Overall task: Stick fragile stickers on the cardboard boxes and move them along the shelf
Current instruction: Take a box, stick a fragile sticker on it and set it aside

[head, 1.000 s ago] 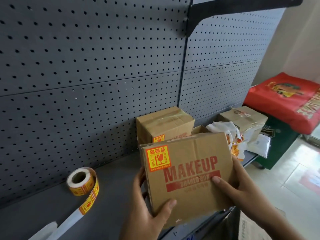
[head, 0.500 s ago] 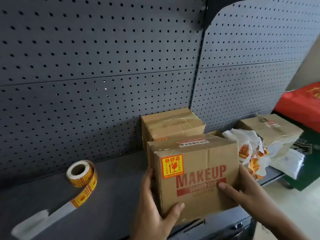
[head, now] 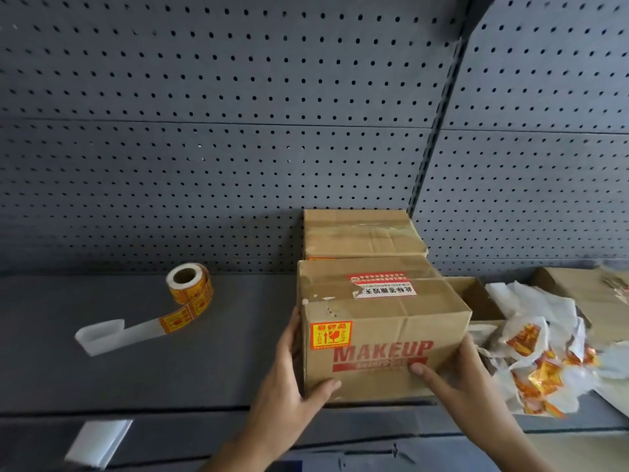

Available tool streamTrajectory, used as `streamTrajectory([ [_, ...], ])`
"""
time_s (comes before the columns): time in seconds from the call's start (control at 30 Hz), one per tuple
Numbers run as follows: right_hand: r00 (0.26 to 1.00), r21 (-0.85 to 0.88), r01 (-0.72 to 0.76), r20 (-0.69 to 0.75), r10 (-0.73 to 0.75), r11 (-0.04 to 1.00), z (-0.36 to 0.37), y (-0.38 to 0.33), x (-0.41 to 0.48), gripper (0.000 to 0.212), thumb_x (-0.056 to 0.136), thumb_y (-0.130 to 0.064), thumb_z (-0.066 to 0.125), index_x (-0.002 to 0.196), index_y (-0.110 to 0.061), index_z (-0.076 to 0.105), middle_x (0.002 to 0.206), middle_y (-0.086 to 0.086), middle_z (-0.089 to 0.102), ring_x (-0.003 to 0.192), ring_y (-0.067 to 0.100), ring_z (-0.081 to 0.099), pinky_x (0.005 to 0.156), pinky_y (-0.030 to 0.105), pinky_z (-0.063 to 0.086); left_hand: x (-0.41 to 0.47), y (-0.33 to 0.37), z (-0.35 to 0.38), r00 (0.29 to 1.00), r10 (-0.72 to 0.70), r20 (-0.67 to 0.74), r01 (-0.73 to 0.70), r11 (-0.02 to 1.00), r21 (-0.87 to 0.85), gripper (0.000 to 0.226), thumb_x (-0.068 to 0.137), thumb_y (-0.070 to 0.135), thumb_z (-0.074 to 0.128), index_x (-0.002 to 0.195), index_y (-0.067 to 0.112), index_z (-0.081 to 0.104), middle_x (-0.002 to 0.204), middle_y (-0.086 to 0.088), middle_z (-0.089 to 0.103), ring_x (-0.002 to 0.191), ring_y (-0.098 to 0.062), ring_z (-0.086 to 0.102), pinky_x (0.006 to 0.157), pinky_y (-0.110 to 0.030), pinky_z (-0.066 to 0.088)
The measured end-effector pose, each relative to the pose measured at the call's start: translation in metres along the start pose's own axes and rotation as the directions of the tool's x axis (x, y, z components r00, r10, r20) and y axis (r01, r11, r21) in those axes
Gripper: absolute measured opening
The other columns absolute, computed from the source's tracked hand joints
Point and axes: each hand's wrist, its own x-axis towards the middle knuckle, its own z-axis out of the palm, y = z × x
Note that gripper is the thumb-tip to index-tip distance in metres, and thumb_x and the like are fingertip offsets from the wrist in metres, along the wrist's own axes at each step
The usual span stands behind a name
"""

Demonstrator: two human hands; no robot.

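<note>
Box point(head: 391, 321) marked MAKEUP on shelf point(head: 170, 369), left hand point(head: 289, 386) gripping left side, right hand point(head: 456, 379) gripping right side

A dark grey perforated metal back panel point(head: 238, 97) spans 9 to 3 o'clock, split by a dark upright post point(head: 437, 131) at 1 o'clock. Below lies a dark grey metal shelf point(head: 136, 369), with a white label tag point(head: 98, 441) on its front edge at 7 o'clock.

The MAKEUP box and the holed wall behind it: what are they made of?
Box: brown cardboard, matte; creased faces and a taped seam show it. Wall: probably painted metal sheet, dull grey, with even rows of punched holes; it could be another hard board.
</note>
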Motion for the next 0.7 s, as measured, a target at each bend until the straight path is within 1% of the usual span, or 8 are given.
streamTrajectory([
  [0.1, 1.0, -0.013, 0.022, -0.012, -0.022, 1.0, 0.003, 0.005, 0.003, 0.072, 0.072, -0.033, 0.08, 0.129, -0.049, 0.04, 0.121, -0.023, 0.064, 0.115, -0.001, 0.06, 0.1, 0.035, 0.051, 0.003, -0.005, 0.004, 1.0, -0.018, -0.019, 0.019, 0.999, 0.045, 0.109, 0.081, 0.036, 0.081, 0.151, 0.052, 0.0, 0.15, 0.028, 0.04, 0.125, 0.02, 0.047, 0.096, -0.006, 0.046],
  [0.2, 0.999, -0.04, 0.044, -0.012, -0.045, 0.998, 0.008, 0.006, 0.005, 0.068, 0.078, -0.028, 0.077, 0.129, -0.052, 0.037, 0.121, -0.024, 0.063, 0.115, -0.008, 0.057, 0.095, 0.017, 0.049, 0.007, -0.011, 0.005, 0.998, -0.041, -0.046, 0.046, 0.993, 0.108, 0.106, 0.082, 0.039, 0.079, 0.152, 0.049, 0.0, 0.152, 0.02, 0.044, 0.125, 0.022, 0.045, 0.094, 0.0, 0.041],
  [0.3, 0.998, -0.088, 0.056, -0.009, -0.057, 0.995, 0.013, 0.006, 0.007, 0.068, 0.085, -0.026, 0.073, 0.131, -0.053, 0.032, 0.124, -0.028, 0.059, 0.116, -0.013, 0.053, 0.088, 0.005, 0.046, 0.011, -0.016, 0.003, 0.996, -0.052, -0.07, 0.061, 0.988, 0.145, 0.106, 0.082, 0.04, 0.079, 0.152, 0.049, -0.001, 0.152, 0.018, 0.045, 0.12, 0.028, 0.044, 0.096, -0.004, 0.045],
  [0.37, 0.999, -0.111, 0.049, -0.018, -0.052, 0.993, 0.012, 0.004, 0.007, 0.068, 0.085, -0.025, 0.073, 0.122, -0.064, 0.032, 0.12, -0.034, 0.059, 0.116, -0.012, 0.054, 0.089, 0.009, 0.047, 0.012, -0.016, 0.004, 0.996, -0.058, -0.068, 0.067, 0.988, 0.14, 0.106, 0.082, 0.039, 0.079, 0.152, 0.049, 0.0, 0.15, 0.021, 0.045, 0.119, 0.028, 0.045, 0.098, -0.009, 0.048],
  [0.43, 1.0, -0.134, 0.022, -0.018, -0.025, 0.991, 0.013, 0.0, 0.006, 0.07, 0.085, -0.026, 0.073, 0.115, -0.073, 0.029, 0.117, -0.039, 0.057, 0.114, -0.015, 0.054, 0.091, 0.013, 0.046, 0.012, -0.017, 0.004, 0.996, -0.056, -0.068, 0.066, 0.985, 0.158, 0.106, 0.082, 0.038, 0.08, 0.152, 0.049, 0.001, 0.147, 0.029, 0.043, 0.12, 0.029, 0.043, 0.096, -0.003, 0.044],
  [0.5, 1.0, -0.158, -0.015, -0.027, 0.011, 0.987, 0.014, -0.004, 0.005, 0.068, 0.083, -0.033, 0.072, 0.112, -0.076, 0.028, 0.116, -0.039, 0.057, 0.112, -0.018, 0.052, 0.091, 0.014, 0.045, 0.011, -0.016, 0.003, 0.996, -0.056, -0.071, 0.067, 0.982, 0.178, 0.105, 0.082, 0.038, 0.08, 0.15, 0.054, 0.002, 0.139, 0.041, 0.039, 0.118, 0.031, 0.042, 0.094, -0.002, 0.044],
  [0.6, 0.998, -0.222, -0.056, -0.048, 0.047, 0.973, 0.014, -0.013, -0.004, 0.06, 0.078, -0.05, 0.067, 0.121, -0.066, 0.03, 0.122, -0.03, 0.057, 0.115, -0.012, 0.053, 0.093, 0.019, 0.047, 0.008, -0.01, 0.001, 0.993, -0.084, -0.081, 0.097, 0.98, 0.173, 0.1, 0.081, 0.041, 0.08, 0.147, 0.055, 0.007, 0.137, 0.039, 0.041, 0.117, 0.027, 0.046, 0.094, -0.011, 0.05],
  [0.7, 0.991, -0.373, -0.13, -0.034, 0.127, 0.919, 0.01, -0.019, -0.014, 0.071, 0.076, -0.067, 0.054, 0.139, -0.045, 0.03, 0.139, -0.015, 0.053, 0.127, 0.009, 0.052, 0.105, 0.035, 0.046, 0.001, -0.003, -0.009, 0.988, -0.141, -0.057, 0.149, 0.973, 0.178, 0.094, 0.08, 0.052, 0.076, 0.15, 0.046, 0.014, 0.145, 0.028, 0.042, 0.124, 0.008, 0.053, 0.097, -0.025, 0.055],
])
